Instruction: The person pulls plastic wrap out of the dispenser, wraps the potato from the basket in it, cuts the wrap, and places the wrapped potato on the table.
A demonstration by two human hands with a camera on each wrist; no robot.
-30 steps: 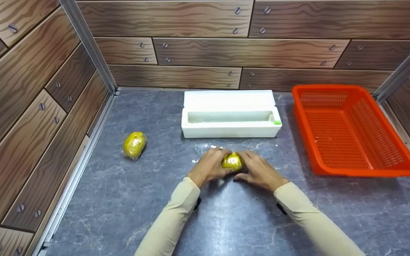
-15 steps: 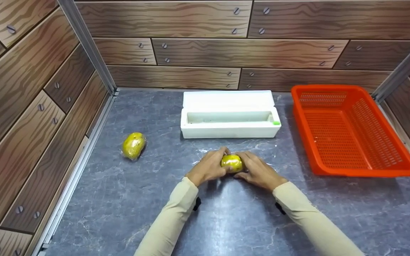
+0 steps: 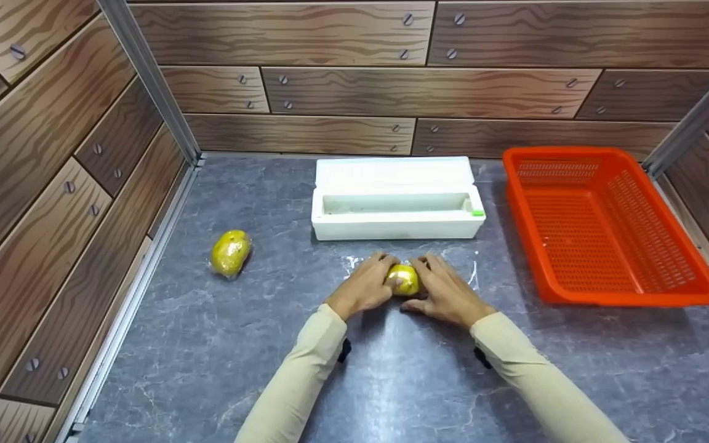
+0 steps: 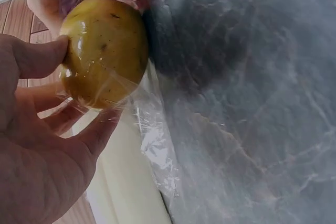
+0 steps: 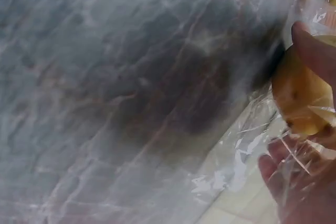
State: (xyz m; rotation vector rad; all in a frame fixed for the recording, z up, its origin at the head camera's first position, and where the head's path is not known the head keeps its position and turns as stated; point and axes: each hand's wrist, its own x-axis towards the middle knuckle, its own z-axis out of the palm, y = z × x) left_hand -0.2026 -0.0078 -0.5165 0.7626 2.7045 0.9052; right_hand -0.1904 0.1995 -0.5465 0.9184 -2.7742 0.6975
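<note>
A yellow mango (image 3: 405,281) lies between the two hands, in front of the white box. My left hand (image 3: 362,288) holds its left side, and in the left wrist view the thumb presses its skin (image 4: 105,53) while the fingers sit beneath. My right hand (image 3: 448,291) curls round the right end, with the thumb lower down. Clear plastic film (image 4: 157,145) clings to the fruit and spreads under it. In the right wrist view the film (image 5: 236,166) stretches over the right fingers. Another mango (image 3: 230,253), wrapped in film, rests at the left.
A long white foam box (image 3: 397,231) with its lid raised stands behind the hands, a green tab at its right corner. To the right is a red-orange perforated basket (image 3: 551,258). Wood-patterned walls (image 3: 342,92) enclose the grey marbled table (image 3: 207,357) at the back and sides.
The mango has turned slightly between the hands. My right fingers have lifted a little, and a bright fold of film now shows to the right of that hand.
</note>
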